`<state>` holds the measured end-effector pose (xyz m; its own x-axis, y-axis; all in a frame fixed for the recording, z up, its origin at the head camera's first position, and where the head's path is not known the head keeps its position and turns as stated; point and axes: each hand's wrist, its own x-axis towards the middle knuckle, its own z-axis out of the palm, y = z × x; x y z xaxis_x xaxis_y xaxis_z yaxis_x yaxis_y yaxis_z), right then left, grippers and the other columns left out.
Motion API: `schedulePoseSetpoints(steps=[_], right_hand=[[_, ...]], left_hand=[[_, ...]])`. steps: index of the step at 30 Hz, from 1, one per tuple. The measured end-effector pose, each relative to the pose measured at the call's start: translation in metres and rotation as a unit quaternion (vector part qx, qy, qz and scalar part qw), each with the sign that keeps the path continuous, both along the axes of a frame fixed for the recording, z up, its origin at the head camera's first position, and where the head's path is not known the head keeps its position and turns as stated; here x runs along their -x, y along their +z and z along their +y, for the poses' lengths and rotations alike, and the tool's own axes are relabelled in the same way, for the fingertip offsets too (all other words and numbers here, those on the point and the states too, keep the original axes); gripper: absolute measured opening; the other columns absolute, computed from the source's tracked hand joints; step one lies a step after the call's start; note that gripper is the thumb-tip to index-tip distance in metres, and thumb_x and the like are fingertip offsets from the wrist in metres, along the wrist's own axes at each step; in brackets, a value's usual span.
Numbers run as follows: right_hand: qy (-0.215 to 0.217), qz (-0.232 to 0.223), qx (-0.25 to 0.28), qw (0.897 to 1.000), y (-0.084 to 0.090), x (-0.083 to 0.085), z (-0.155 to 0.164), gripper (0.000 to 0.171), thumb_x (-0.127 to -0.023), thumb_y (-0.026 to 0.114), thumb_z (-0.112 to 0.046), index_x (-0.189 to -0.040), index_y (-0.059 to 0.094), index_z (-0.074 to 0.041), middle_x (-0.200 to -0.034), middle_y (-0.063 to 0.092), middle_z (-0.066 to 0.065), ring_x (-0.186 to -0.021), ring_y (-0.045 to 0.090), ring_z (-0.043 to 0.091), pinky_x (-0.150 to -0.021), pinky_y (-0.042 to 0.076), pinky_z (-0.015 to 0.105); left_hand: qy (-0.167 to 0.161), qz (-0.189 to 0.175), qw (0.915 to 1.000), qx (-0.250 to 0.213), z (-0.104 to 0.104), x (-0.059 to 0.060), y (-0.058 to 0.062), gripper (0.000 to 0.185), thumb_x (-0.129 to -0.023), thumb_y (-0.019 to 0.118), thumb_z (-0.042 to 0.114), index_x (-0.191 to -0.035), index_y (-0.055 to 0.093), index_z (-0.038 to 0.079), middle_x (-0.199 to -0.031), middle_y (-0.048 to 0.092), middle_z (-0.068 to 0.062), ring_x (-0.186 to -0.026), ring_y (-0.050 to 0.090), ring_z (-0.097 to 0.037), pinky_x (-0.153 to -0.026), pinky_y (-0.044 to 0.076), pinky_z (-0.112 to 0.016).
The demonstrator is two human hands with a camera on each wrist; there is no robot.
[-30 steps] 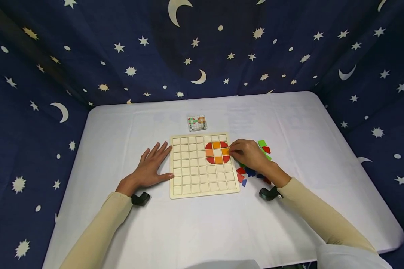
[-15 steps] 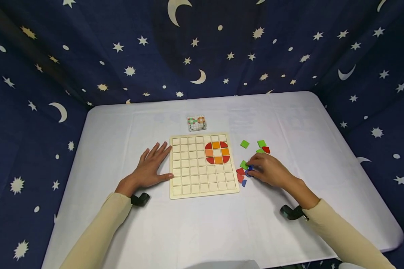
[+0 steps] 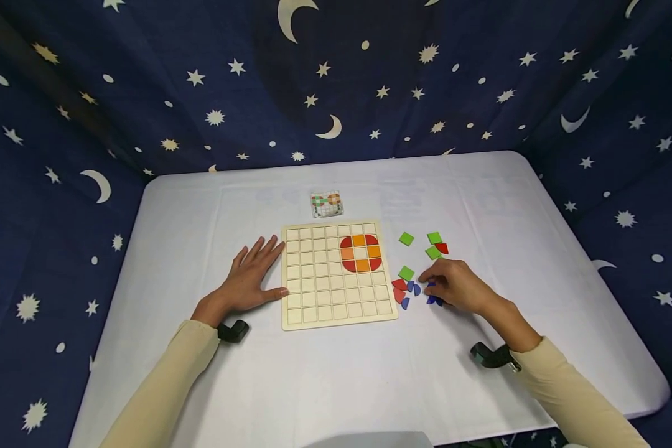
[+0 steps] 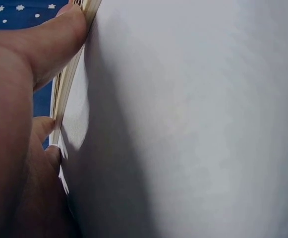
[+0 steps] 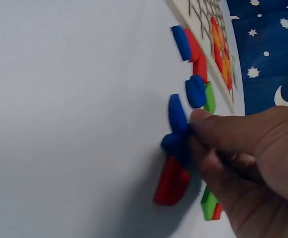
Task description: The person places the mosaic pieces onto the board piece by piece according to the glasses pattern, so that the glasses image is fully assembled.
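Note:
A wooden grid board (image 3: 338, 298) lies on the white table, with a ring of red and orange tiles (image 3: 361, 241) near its far right corner. My left hand (image 3: 252, 277) lies flat and open on the table, its thumb (image 4: 69, 25) and fingertips against the board's left edge (image 4: 67, 84). To the right of the board, my right hand (image 3: 428, 285) has curled fingers. They pinch a blue piece (image 5: 176, 144) that sits in a small cluster of blue and red pieces on the cloth. More loose pieces, red (image 3: 399, 285) and blue (image 3: 406, 303), lie between that hand and the board.
Several green square tiles (image 3: 406, 239) and a red piece (image 3: 442, 248) are scattered beyond my right hand. A small pattern card (image 3: 327, 205) stands behind the board. Dark starry cloth walls in the table (image 3: 336, 386) on three sides.
My right hand left the ring on the board and came back to the loose pieces at the right, then shifted onto the blue ones. My left hand has not moved.

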<state>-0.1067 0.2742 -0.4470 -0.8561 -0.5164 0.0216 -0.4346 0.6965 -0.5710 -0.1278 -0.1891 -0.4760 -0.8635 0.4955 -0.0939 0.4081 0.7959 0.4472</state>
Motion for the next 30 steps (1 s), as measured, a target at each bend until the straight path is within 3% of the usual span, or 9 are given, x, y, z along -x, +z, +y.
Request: schedulePoseSetpoints(steps=[5, 11, 19, 25, 30], right_hand=[[-0.016, -0.028, -0.037, 0.999, 0.007, -0.001, -0.002, 0.022, -0.075, 0.08, 0.007, -0.095, 0.076, -0.001, -0.086, 0.065, 0.001, -0.076, 0.057, 0.014, -0.067, 0.052, 0.028], [-0.05, -0.004, -0.049, 0.998, 0.01, -0.003, -0.005, 0.015, -0.079, 0.078, 0.006, -0.091, 0.077, -0.004, -0.085, 0.064, 0.001, -0.077, 0.058, 0.016, -0.071, 0.053, 0.037], [-0.099, 0.047, 0.049, 0.993, 0.005, -0.001, -0.029, 0.012, -0.082, 0.077, 0.002, -0.092, 0.075, -0.004, -0.083, 0.064, 0.0, -0.072, 0.057, 0.014, -0.064, 0.049, 0.031], [-0.143, 0.014, 0.138, 0.98, -0.002, -0.004, -0.064, 0.009, -0.082, 0.079, -0.001, -0.09, 0.075, -0.003, -0.083, 0.07, 0.003, -0.067, 0.065, 0.012, -0.059, 0.054, 0.025], [-0.149, 0.018, 0.135, 0.979, -0.01, -0.005, -0.087, 0.004, -0.081, 0.079, -0.001, -0.084, 0.076, -0.002, -0.075, 0.07, 0.003, -0.061, 0.063, 0.01, -0.055, 0.052, 0.025]], left_hand=[[0.002, 0.0, 1.0, -0.001, 0.0, -0.001, 0.001, 0.101, -0.085, 0.069, 0.058, -0.159, 0.015, 0.015, -0.165, 0.006, -0.008, -0.149, -0.003, -0.03, -0.114, -0.002, -0.056], [0.002, -0.004, 1.0, -0.001, 0.0, -0.001, 0.001, 0.101, -0.085, 0.069, 0.057, -0.159, 0.014, 0.016, -0.165, 0.006, -0.007, -0.149, -0.003, -0.029, -0.114, -0.003, -0.054], [0.003, -0.002, 1.0, -0.002, 0.0, -0.001, 0.001, 0.102, -0.084, 0.07, 0.057, -0.159, 0.015, 0.015, -0.164, 0.006, -0.008, -0.149, -0.002, -0.031, -0.114, -0.003, -0.055], [0.006, 0.001, 1.0, -0.001, 0.0, -0.001, 0.001, 0.101, -0.085, 0.069, 0.057, -0.159, 0.015, 0.015, -0.165, 0.006, -0.008, -0.149, -0.002, -0.03, -0.114, -0.003, -0.055], [0.006, -0.001, 1.0, -0.001, 0.001, 0.0, -0.001, 0.102, -0.084, 0.069, 0.059, -0.16, 0.014, 0.017, -0.165, 0.005, -0.007, -0.149, -0.004, -0.029, -0.114, -0.003, -0.054]])
